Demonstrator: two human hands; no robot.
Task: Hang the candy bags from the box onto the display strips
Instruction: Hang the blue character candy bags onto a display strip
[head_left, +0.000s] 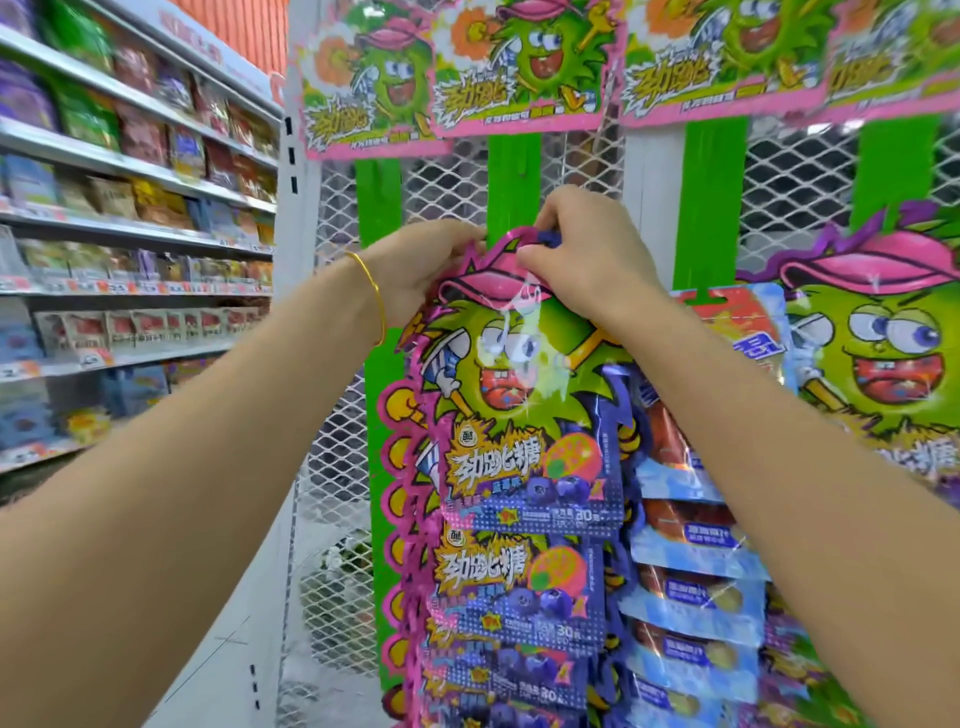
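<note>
**Both hands pinching the top of a candy string against a green strip**

A white mesh rack is filling the centre and right of the view, with store shelves of blurred snack packets running along the left. Across the top of the rack, pink-bordered header cards are showing a green spiky cartoon face in a pink cap above jagged yellow Chinese lettering.

The candy bags are hanging as one long linked string in front of the rack, at its middle. The same capped face is topping the string, and each purple bag below is carrying the lettering 劲跳糖, pictured blueberries and a small "30". The finer print is too blurred to read. Just to the right, light blue bags are hanging in a column, and beyond them a purple-edged pack is repeating the cartoon face.

A green display strip is dropping down behind the string's top edge. Whether the string is hooked onto it cannot be told.

The left hand is gripping the upper left corner of the string with curled fingers. The right hand is pinching the top beside it. A thin gold bracelet is circling the left wrist
</note>
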